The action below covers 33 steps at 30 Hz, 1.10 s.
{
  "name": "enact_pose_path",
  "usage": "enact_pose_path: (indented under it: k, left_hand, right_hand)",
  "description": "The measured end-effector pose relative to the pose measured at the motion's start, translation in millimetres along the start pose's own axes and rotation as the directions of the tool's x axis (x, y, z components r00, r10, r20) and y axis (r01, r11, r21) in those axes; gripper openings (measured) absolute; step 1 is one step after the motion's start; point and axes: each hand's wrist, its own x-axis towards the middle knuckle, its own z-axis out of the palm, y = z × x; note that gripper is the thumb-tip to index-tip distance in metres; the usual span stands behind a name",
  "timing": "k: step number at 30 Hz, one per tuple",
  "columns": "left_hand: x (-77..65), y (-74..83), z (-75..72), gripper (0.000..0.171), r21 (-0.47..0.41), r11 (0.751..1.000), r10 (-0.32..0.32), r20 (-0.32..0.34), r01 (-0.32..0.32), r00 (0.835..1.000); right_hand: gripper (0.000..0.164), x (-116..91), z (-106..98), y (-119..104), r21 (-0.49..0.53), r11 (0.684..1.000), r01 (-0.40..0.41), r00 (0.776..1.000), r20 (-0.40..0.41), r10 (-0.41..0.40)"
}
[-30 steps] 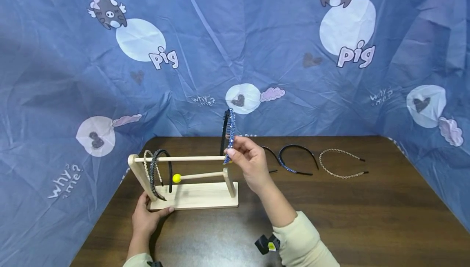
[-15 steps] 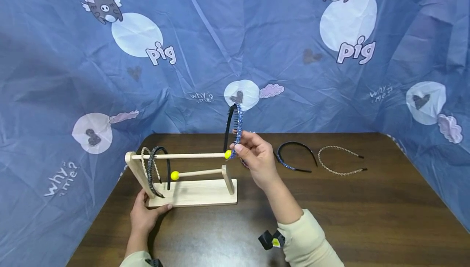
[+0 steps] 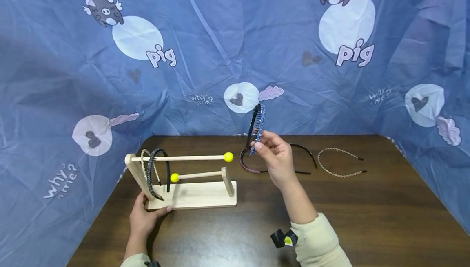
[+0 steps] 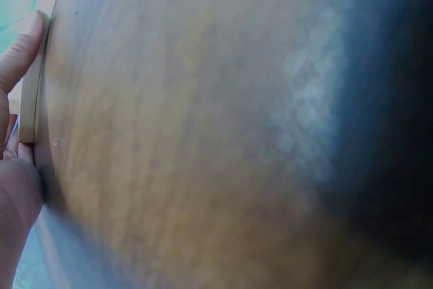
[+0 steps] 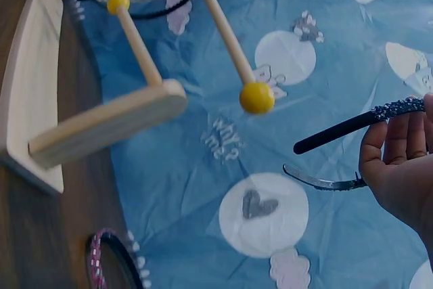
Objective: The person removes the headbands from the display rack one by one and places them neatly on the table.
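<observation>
My right hand [image 3: 278, 159] pinches a blue glittery headband [image 3: 262, 122] with comb teeth inside, held upright in the air. It is right of the yellow ball [image 3: 228, 157] that tips the upper rod of a wooden headband stand [image 3: 205, 197]. In the right wrist view, both ends of the blue headband [image 5: 338, 131] point toward that rod, apart from it. At the stand's left end, my left hand [image 3: 143, 220] grips the base, thumb along its front edge. A dark sparkly headband [image 3: 149, 175] and a beige braided headband [image 3: 143, 159] hang on the upper rod near the left post.
On the table right of the stand lie a pink-and-black headband [image 3: 245, 166], a dark headband [image 3: 311, 155] partly behind my right hand, and another beige braided headband [image 3: 335, 174]. The lower rod ends in a yellow ball [image 3: 174, 177]. A blue printed cloth [image 3: 205, 55] hangs behind the table.
My right hand has moved right with the blue headband, from the upper rod's ball end to a spot clear of it. The left hand still holds the stand's base.
</observation>
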Motion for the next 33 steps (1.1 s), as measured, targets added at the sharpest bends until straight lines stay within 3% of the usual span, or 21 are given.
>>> enact_pose_path:
  k: [5, 10, 14, 20, 33]
  left_hand:
    - [-0.5, -0.1, -1.0, 0.09, 0.01, 1.0, 0.001, -0.002, -0.001, 1.0]
    - [-0.2, 1.7, -2.4, 0.09, 0.017, 1.0, 0.001, -0.01, -0.001, 1.0]
    - [1.3, 0.5, -1.7, 0.091, 0.022, 1.0, 0.002, -0.01, -0.002, 1.0]
    - [-0.4, -2.6, 0.0, 0.093, 0.02, 1.0, -0.013, -0.006, 0.013, 1.0]
    - [-0.8, -1.2, 0.1, 0.091, 0.017, 1.0, -0.006, -0.011, 0.006, 1.0]
  right_hand:
    - [0.041, -5, -16, 0, -0.027, 1.0, -0.01, 0.999, -0.032, 0.01]
    - [0.024, -10, -33, 1, -0.078, 0.997, 0.013, 0.999, -0.043, -0.016]
    - [0.024, -16, -48, 0, -0.127, 0.992, 0.011, 0.997, -0.071, -0.02]
    - [0.03, -27, -72, -3, -0.183, 0.983, -0.033, 0.985, -0.175, 0.001]
    - [0.029, -38, -116, -15, -0.128, 0.99, -0.06, 0.942, -0.334, 0.014]
